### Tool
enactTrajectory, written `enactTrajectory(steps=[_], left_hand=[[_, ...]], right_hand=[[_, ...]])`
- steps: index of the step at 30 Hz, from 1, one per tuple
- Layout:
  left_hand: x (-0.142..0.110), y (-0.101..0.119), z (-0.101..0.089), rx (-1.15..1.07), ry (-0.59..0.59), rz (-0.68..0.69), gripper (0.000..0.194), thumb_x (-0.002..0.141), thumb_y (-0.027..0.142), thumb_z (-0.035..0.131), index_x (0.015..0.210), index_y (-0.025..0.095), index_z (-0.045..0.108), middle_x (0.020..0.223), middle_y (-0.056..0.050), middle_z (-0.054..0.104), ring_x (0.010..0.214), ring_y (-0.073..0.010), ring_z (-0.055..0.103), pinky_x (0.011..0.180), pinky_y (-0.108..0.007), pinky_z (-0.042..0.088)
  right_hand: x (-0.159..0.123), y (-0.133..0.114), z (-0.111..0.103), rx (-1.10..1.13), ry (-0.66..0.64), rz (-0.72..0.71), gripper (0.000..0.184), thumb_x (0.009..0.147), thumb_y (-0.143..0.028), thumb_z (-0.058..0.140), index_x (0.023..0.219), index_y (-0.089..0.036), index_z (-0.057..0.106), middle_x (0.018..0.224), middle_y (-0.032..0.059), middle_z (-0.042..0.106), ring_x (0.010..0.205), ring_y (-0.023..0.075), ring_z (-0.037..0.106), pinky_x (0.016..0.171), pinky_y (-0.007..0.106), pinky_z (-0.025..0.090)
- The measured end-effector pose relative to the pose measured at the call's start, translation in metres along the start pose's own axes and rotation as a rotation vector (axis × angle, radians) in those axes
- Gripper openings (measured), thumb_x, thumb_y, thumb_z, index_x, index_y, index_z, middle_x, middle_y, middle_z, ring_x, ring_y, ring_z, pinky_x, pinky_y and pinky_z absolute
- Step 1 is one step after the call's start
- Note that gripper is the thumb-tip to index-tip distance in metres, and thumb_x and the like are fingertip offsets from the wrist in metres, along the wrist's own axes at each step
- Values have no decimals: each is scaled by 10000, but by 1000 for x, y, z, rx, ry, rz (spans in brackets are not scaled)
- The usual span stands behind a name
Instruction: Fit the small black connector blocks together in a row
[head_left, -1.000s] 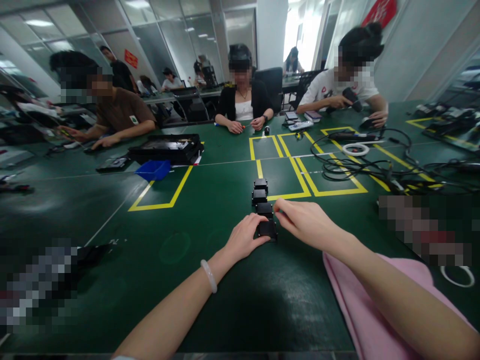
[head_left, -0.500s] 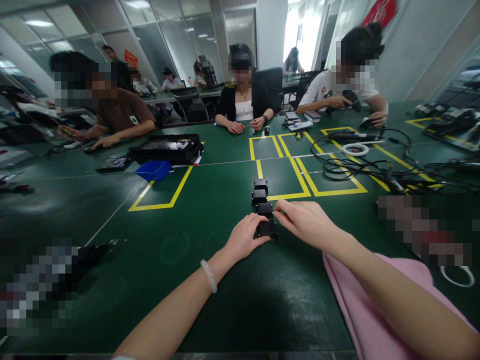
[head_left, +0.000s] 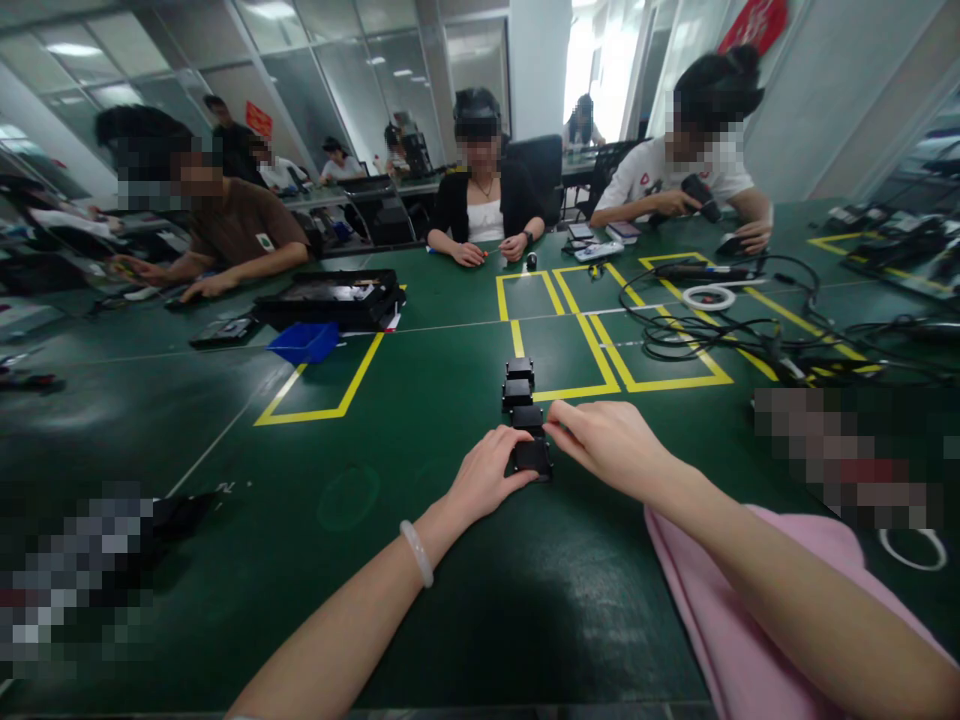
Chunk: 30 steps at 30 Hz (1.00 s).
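Several small black square blocks stand in a row on the green table [head_left: 420, 600], running away from me. My left hand [head_left: 484, 472] grips the nearest block [head_left: 533, 458] from its left side, thumb at the near edge and fingers at the far one. Just right of the gap between this block and the second block [head_left: 527, 417] is my right hand [head_left: 604, 438], its fingertips pinched together. Whatever those fingertips hold, if anything, is hidden or too small to make out. Farther back are two more blocks, the third [head_left: 517, 391] and the farthest [head_left: 519, 367], untouched.
Yellow tape outlines [head_left: 577, 390] mark the table ahead. A blue bin [head_left: 306, 343] and a black case [head_left: 330, 298] sit left; tangled black cables [head_left: 675, 335] lie right. Pink cloth [head_left: 757, 590] is under my right forearm. Co-workers sit across the table.
The view has shifted very slightly. Both hands keep nearly the same pose at the blocks, with no other visible change.
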<state>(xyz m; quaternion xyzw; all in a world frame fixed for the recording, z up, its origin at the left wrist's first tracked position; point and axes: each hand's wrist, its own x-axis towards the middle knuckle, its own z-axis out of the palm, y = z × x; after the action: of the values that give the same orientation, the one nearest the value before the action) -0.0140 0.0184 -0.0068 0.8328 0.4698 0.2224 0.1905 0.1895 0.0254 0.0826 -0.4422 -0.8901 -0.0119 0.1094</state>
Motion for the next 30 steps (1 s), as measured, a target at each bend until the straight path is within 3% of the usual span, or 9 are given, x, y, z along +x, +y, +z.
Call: enactTrajectory(steps=[6,12,18,23,30], left_hand=[[0,0,0,-10,3,-7,387,803,315,660,1142,234,493,1121,-55,543,1036,-248,516,882,-381,442],[0,0,0,-12,-4,3,382,813,318,652,1148,237,486,1120,-53,541,1034,-245,516,883,-378,443],[-1,0,0,-6,4,-1,392,812,321,653,1153,235,480,1123,-51,538,1035,-244,515,880,-376,445],[0,1,-1,-7,-6,-5,395,814,318,651,1161,243,478,1115,-49,542,1034,-245,516,881,-377,446],[0,0,0,-5,1,2,386,815,326,649,1153,235,487,1119,-53,541,1031,-245,516,877,-372,442]], right_hand=[[1,1,1,95,16,-33,152,929,-242,415,1034,-193,512,848,15,675,740,150,630,582,238,296],[1,2,1,56,1,0,203,950,-322,391,939,-192,546,760,17,665,680,159,619,573,247,291],[1,3,0,139,24,-22,173,918,-228,423,1068,-187,497,872,22,673,744,157,625,604,238,318],[1,2,0,110,4,-7,176,949,-320,398,940,-196,524,780,13,657,699,160,612,588,244,303],[0,6,-1,183,-5,-37,121,929,-244,419,1010,-196,495,837,8,656,718,144,604,602,234,310]])
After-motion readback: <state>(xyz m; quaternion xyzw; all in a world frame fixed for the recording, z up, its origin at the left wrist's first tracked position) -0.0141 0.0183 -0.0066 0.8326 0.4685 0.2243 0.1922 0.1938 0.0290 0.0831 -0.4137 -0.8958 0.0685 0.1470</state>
